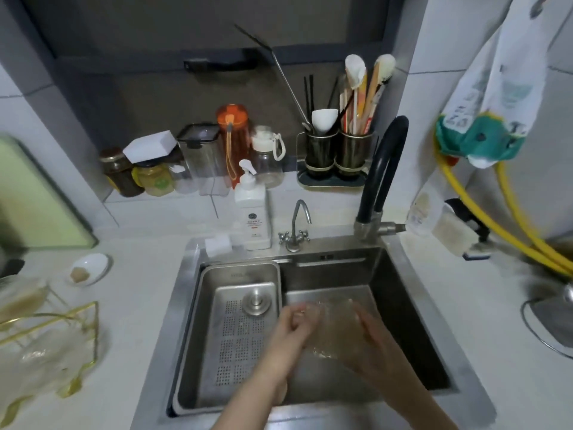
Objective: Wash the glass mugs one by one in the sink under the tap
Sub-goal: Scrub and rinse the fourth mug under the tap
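One Mug in Hand Over the Sink

One glass mug [333, 324] is held low inside the sink [412, 293], toward its right half, beside the perforated tray [217, 361]. Left hand [290, 328] and right hand [370, 332] curl around opposite sides, likely to steady and turn it. The black tap [383, 169] stands at the back right corner; no water stream is discernible. More glassware sits blurred on the gold rack [49, 321] at the counter's left edge.
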Demonstrator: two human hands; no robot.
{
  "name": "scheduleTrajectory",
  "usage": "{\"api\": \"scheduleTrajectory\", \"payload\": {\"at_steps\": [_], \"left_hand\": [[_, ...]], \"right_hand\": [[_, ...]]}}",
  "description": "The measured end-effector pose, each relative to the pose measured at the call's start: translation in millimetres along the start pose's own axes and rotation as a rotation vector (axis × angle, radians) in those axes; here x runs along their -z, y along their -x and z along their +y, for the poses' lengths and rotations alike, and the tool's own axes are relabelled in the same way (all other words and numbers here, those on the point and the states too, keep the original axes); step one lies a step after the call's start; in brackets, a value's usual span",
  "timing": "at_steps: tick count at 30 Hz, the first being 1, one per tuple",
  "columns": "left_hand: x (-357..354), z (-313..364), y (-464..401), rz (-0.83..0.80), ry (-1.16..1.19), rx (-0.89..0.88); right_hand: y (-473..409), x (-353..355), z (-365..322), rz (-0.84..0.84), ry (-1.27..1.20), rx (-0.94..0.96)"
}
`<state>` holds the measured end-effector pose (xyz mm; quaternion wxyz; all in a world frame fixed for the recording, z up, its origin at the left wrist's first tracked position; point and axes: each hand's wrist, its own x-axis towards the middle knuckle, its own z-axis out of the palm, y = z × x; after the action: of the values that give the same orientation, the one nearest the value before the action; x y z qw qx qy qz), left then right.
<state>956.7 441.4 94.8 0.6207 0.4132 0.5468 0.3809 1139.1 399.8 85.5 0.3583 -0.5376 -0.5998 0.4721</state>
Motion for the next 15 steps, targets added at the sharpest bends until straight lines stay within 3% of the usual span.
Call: {"api": "scheduleTrajectory", "payload": {"at_steps": [3, 15], "left_hand": [[-19.2, 5.5, -7.6, 0.053, 0.019, 0.039], [-31.2, -3.2, -18.7, -0.003, -0.026, 0.18]], "right_hand": [[-19.5, 11.9, 8.9, 0.099, 0.074, 0.016], [-50.8, 14.1, 24.4, 0.159, -0.03, -0.14]]}}
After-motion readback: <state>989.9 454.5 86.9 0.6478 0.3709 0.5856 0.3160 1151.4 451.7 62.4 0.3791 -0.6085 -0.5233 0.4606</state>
